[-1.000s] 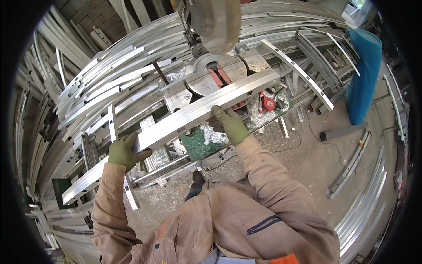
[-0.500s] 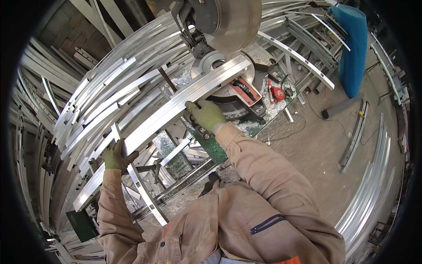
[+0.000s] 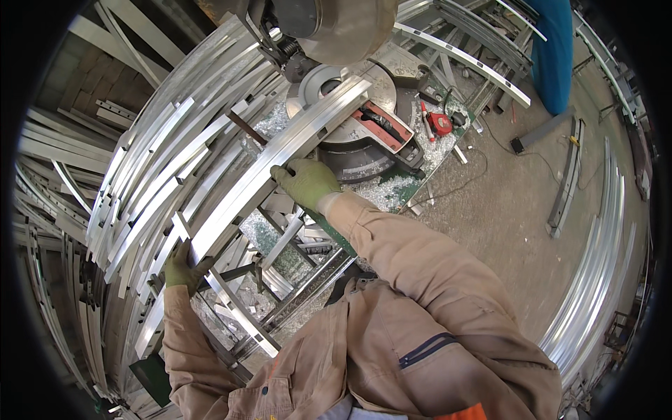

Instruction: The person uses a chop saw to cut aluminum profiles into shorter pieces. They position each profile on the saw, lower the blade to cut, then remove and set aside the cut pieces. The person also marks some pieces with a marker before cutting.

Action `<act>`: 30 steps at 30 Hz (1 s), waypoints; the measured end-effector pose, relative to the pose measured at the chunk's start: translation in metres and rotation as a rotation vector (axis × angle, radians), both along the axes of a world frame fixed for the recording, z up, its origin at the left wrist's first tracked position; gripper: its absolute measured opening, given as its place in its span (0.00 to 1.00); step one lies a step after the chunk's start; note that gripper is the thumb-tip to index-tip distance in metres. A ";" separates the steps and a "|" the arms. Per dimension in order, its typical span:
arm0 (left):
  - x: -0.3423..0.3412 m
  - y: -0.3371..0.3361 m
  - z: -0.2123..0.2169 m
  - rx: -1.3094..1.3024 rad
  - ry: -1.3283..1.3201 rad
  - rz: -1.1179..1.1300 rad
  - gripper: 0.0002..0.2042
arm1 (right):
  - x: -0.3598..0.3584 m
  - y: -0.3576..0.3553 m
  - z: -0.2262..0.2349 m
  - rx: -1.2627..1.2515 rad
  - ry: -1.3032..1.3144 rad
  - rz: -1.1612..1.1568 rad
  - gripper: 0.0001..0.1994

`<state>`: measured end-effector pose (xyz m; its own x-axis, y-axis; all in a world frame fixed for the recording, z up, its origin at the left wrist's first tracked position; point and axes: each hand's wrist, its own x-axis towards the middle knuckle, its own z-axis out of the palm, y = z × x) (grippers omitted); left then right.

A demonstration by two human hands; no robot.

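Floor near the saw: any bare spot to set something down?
Bare concrete floor lies between the saw and the grey bar. Crowded left of the saw: stacked profiles, and shavings under the held profile.

The person wears a tan, long-sleeved work jacket of plain woven cloth, creased along both sleeves and across the chest. A dark slanted pocket slit with darker piping sits on the chest. An orange strip of fabric shows at the jacket's lower hem, and a pale grey garment shows beneath the open front. Both hands are covered by olive-green work gloves: the left hand (image 3: 183,264) and the right hand (image 3: 306,182), each glove's cuff meeting the sleeve end.
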<state>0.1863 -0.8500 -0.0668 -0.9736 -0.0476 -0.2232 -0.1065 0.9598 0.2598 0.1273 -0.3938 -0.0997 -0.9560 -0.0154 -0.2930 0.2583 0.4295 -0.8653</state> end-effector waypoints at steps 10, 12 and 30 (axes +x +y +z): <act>-0.042 -0.036 0.017 0.348 -0.621 0.032 0.51 | 0.017 0.023 0.014 0.644 0.589 0.010 0.32; -0.056 -0.050 0.010 0.272 -0.655 0.007 0.48 | 0.008 0.026 0.003 0.751 0.809 0.012 0.33; -0.115 -0.121 -0.064 0.041 -0.767 0.105 0.39 | -0.040 0.022 -0.048 0.720 0.885 0.040 0.27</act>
<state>0.0717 -0.9712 -0.1306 -0.5367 -0.1079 -0.8369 -0.3609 0.9259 0.1120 0.0877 -0.3718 -0.1474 -0.8339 -0.1516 0.5306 -0.3447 0.8940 -0.2862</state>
